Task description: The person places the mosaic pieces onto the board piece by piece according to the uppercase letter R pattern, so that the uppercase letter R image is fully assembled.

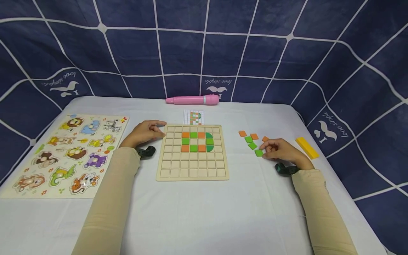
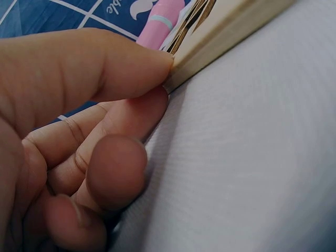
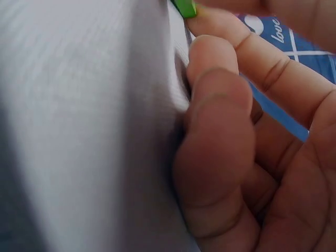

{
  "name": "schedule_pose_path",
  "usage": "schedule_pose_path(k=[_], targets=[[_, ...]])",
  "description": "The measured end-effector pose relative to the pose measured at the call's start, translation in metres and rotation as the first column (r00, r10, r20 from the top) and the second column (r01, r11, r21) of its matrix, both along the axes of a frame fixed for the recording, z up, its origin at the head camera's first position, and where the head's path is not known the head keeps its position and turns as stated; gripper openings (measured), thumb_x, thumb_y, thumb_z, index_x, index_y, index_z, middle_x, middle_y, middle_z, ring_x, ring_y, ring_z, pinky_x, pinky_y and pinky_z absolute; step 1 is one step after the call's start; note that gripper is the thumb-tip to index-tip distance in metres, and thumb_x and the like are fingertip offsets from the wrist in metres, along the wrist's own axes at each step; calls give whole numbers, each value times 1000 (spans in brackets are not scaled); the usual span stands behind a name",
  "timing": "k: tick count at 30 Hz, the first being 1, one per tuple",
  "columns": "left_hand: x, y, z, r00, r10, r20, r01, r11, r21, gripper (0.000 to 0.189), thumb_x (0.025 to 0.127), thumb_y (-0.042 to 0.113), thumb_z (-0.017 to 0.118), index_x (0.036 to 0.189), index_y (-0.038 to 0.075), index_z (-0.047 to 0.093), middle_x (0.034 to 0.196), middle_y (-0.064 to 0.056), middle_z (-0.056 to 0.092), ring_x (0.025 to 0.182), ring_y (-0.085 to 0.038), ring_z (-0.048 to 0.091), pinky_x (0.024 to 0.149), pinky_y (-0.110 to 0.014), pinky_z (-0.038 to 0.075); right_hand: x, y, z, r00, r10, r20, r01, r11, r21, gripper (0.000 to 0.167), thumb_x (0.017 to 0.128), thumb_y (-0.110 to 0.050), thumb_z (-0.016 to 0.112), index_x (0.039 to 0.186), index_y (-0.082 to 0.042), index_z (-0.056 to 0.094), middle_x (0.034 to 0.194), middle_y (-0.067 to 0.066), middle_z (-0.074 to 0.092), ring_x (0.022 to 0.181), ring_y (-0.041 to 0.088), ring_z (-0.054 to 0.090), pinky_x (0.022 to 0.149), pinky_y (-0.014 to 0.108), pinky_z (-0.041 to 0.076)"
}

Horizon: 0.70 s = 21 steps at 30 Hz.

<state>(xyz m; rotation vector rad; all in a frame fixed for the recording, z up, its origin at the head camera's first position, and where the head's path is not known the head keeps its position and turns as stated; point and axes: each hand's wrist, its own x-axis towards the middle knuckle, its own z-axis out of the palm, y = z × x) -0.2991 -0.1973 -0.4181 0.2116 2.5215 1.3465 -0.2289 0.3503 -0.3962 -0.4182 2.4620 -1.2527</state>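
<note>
In the head view, the left hand (image 1: 145,132), left of centre, pinches the left edge of a wooden grid board (image 1: 193,164) at mid-frame; the right hand (image 1: 282,150), at right, pinches a green tile (image 1: 259,153) beside loose orange and green tiles (image 1: 249,139). In the left wrist view, thumb and finger grip the board's edge at upper centre. In the right wrist view, the green tile shows at the top edge, at the fingertips.
</note>
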Motion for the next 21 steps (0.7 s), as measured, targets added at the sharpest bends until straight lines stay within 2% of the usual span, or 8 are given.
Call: schedule_pose_path(k=[6,9,13,21], targets=[[0,0,-1,1000,5,3,-5,1000,-5,62,95,16,80,153,5,60,89,0,64,79,-18,52,74,-28,42,0,-1,2,1000,5,9,-5,1000,28,30,91,4,78,117,16,68,86,0,62,72,10,53,68,21,46],[-1,-1,-2,1000,6,0,-6,1000,-8,62,95,15,79,153,5,60,88,-1,63,78,-18,52,75,-29,42,0,-3,3,1000,31,-6,-31,999,32,30,92,2,79,116,15,68,94,4,68,78,10,59,73,20,50],[-1,0,-1,1000,6,-2,-6,1000,-9,62,95,16,79,153,5,60,88,-1,63,79,-19,52,75,-30,42,1,-10,5,998,62,-30,-62,998,7,27,92,1,78,115,13,68,100,10,70,84,12,63,78,20,53],[-1,-1,-2,1000,7,4,-7,1000,-16,63,95,17,79,154,6,59,90,-2,66,81,-20,54,81,-34,42,-1,-34,3,992,105,-66,-112,987,-116,25,90,9,76,112,15,64,95,8,71,81,10,59,77,20,51]])
